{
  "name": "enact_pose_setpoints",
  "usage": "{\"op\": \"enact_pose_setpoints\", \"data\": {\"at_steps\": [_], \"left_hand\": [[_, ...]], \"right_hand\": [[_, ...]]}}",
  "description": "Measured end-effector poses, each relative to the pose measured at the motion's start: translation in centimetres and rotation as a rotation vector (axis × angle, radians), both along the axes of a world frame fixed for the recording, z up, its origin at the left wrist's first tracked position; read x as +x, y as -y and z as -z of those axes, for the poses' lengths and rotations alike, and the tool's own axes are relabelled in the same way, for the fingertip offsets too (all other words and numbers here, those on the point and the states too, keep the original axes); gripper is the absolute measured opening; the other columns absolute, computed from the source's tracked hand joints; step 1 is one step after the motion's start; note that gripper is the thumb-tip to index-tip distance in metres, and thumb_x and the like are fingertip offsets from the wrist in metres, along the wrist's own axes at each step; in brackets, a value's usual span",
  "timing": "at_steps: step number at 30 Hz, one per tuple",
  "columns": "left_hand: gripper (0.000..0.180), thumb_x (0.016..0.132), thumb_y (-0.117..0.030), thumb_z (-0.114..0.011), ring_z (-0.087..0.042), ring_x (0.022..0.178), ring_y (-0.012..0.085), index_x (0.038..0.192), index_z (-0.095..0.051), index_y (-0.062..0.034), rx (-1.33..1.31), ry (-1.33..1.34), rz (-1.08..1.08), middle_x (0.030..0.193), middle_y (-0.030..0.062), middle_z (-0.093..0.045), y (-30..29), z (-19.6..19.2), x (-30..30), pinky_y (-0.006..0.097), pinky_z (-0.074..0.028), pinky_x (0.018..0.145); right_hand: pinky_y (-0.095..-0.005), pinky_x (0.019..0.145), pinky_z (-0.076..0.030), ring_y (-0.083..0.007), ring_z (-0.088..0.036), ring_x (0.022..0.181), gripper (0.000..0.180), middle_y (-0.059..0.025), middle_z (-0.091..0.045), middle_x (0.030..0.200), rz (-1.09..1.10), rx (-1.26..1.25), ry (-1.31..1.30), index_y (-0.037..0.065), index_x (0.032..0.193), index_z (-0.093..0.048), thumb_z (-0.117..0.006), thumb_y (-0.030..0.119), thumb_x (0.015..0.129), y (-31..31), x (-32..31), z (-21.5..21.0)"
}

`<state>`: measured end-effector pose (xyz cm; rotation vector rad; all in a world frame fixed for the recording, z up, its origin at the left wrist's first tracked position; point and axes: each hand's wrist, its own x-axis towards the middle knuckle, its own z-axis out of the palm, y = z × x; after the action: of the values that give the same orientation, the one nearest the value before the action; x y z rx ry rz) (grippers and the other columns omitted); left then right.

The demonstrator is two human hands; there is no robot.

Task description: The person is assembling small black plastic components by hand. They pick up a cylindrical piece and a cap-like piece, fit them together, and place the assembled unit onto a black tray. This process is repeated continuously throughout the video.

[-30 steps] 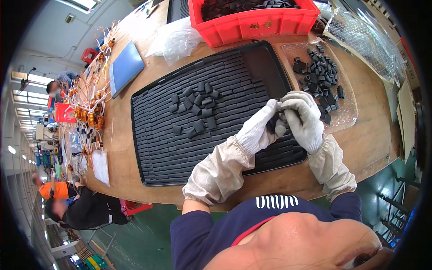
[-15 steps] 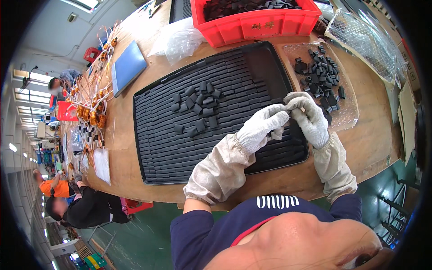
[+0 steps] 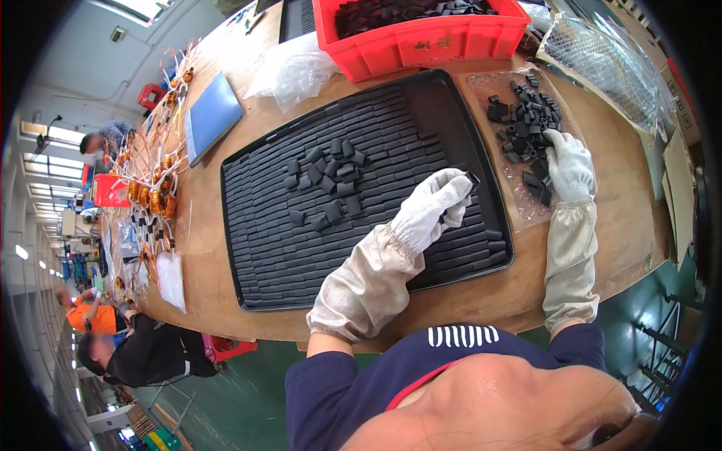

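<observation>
Both hands wear white knit gloves and pale oversleeves. My left hand (image 3: 435,204) is closed over the right part of the black tray (image 3: 481,143), pinching a short black tube (image 3: 472,179) that pokes out past the fingertips. Rows of black tubes (image 3: 316,263) line most of the tray, and several loose ones (image 3: 331,169) lie on top of them. My right hand (image 3: 569,167) reaches to a pile of black tubes (image 3: 530,124) on bubble wrap (image 3: 519,214), its fingertips touching the pile. Whether a piece is between those fingers is hidden.
A red bin (image 3: 429,49) of black pieces stands behind the tray, beside clear plastic bags (image 3: 293,71). Leftward are a blue folder (image 3: 213,116) and copper-wound coils (image 3: 154,192) with leads. Bubble-wrap sheeting (image 3: 609,60) lies far right. Other people sit along the table's left.
My hands were together at the tray's right edge. The right one has moved right and away to the tube pile; the left has shifted slightly left, keeping a tube.
</observation>
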<state>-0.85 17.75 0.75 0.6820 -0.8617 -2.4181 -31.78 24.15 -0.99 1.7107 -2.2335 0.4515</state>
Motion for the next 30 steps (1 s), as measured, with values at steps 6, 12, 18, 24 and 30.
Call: {"op": "enact_pose_setpoints", "data": {"at_steps": [6,12,18,24,30], "left_hand": [[0.025,0.097,-0.027,-0.069,-0.049,0.064,0.006,0.109,-0.06,-0.0066,0.0,0.027,0.01,0.081,-0.0005,-0.058,-0.1,-0.3,0.0,0.019,-0.038,0.054],[0.024,0.099,-0.025,-0.065,-0.047,0.065,0.0054,0.113,-0.059,-0.0063,-0.004,0.04,0.035,0.081,-0.0021,-0.056,0.0,-0.2,0.0,0.02,-0.037,0.054],[0.028,0.099,-0.024,-0.065,-0.05,0.067,0.0055,0.119,-0.059,-0.005,-0.098,0.096,0.023,0.086,-0.0003,-0.059,-0.2,-0.5,0.2,0.02,-0.043,0.056],[0.029,0.098,-0.024,-0.067,-0.051,0.063,0.0032,0.119,-0.06,-0.0043,-0.287,0.266,-0.019,0.086,0.0,-0.062,-0.2,-0.5,-0.4,0.019,-0.045,0.055],[0.033,0.098,-0.027,-0.067,-0.051,0.067,0.0029,0.121,-0.061,-0.0043,-0.369,0.345,0.001,0.089,-0.0023,-0.061,-0.5,-0.8,-0.2,0.02,-0.046,0.059]], "right_hand": [[-0.0415,0.081,-0.047,-0.0271,-0.062,0.092,0.025,-0.0056,-0.064,0.093,-0.047,-0.054,0.033,0.015,0.107,-0.064,-0.069,0.014,0.083,0.7,-1.3,1.4],[-0.0429,0.08,-0.048,-0.0292,-0.063,0.088,0.03,-0.0069,-0.064,0.093,-0.005,0.005,-0.028,0.014,0.111,-0.062,-0.068,0.012,0.082,-0.2,-0.1,0.2],[-0.0449,0.08,-0.05,-0.0337,-0.064,0.089,0.029,-0.014,-0.066,0.095,0.056,-0.139,-0.004,0.01,0.116,-0.063,-0.062,0.006,0.087,0.0,0.3,-1.3],[-0.0255,0.079,-0.051,-0.0107,-0.064,0.087,0.019,-0.0054,-0.069,0.096,-0.319,-0.387,1.234,0.003,0.11,-0.067,-0.062,0.0,0.092,0.2,6.9,-3.2],[-0.0232,0.074,-0.052,-0.0059,-0.062,0.085,0.011,-0.002,-0.068,0.093,-0.461,-0.103,1.401,0.003,0.102,-0.066,-0.067,0.003,0.091,-0.7,12.0,-3.8]]}}
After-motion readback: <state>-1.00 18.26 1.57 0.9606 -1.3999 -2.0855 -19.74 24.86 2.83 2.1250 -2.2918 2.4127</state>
